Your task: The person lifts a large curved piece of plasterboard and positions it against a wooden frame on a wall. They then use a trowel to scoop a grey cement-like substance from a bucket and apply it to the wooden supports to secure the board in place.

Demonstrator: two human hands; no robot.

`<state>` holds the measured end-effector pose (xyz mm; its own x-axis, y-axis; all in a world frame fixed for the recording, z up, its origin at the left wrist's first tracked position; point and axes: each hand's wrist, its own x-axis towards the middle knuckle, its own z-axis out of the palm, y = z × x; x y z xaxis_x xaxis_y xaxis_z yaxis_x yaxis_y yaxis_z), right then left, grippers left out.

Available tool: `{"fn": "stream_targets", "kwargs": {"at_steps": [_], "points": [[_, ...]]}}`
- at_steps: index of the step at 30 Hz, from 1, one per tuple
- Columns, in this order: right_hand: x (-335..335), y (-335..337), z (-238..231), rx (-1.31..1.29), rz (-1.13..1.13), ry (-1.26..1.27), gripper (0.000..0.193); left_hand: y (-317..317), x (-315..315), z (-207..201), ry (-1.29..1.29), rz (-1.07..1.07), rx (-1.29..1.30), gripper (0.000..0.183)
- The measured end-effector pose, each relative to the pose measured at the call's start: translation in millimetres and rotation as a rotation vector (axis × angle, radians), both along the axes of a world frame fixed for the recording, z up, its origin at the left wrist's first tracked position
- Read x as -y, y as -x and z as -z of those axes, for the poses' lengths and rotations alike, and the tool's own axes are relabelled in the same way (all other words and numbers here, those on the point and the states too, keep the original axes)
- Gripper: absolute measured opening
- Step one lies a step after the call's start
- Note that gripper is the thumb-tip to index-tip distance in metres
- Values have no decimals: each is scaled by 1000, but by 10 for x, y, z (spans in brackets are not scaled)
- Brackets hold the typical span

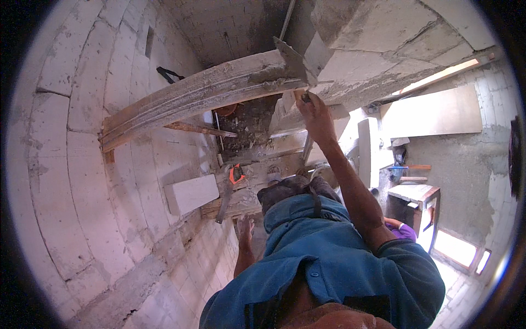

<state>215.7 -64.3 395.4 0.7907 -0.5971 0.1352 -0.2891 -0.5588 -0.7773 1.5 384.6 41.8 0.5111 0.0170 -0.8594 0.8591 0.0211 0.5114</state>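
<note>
My right hand (316,119) is raised and shut on the handle of a trowel (294,61). The trowel's grey blade points up and rests at the mortar-smeared end of a long wooden plank (192,94), where it meets the grey block wall (378,49). My left hand (244,227) hangs low beside my leg, fingers loosely apart, holding nothing. My blue shirt fills the lower middle of the view.
A block wall (82,164) curves along the left. Below lie a loose white block (190,193), an orange-handled tool (236,174) and a long grey tool (224,202) on planks. A small table (416,193), a purple sleeve (404,231) and a leaning board (433,112) are at right.
</note>
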Motion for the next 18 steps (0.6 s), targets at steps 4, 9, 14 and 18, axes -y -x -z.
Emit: {"fn": "stream_targets", "kwargs": {"at_steps": [4,9,14,18], "points": [[-125,-235,-370,-82,-131,-582,35,-235,-56,39,-39,0,-92,53],[-185,-208,-355,-9,-66,-449,27,-361,-54,67,-4,-53,-107,51],[-406,-62,-165,-182,54,-549,28,-191,-426,259,1,-25,-174,49],[-681,-236,284,71,45,-385,25,-163,111,80,-79,26,-224,49]]}}
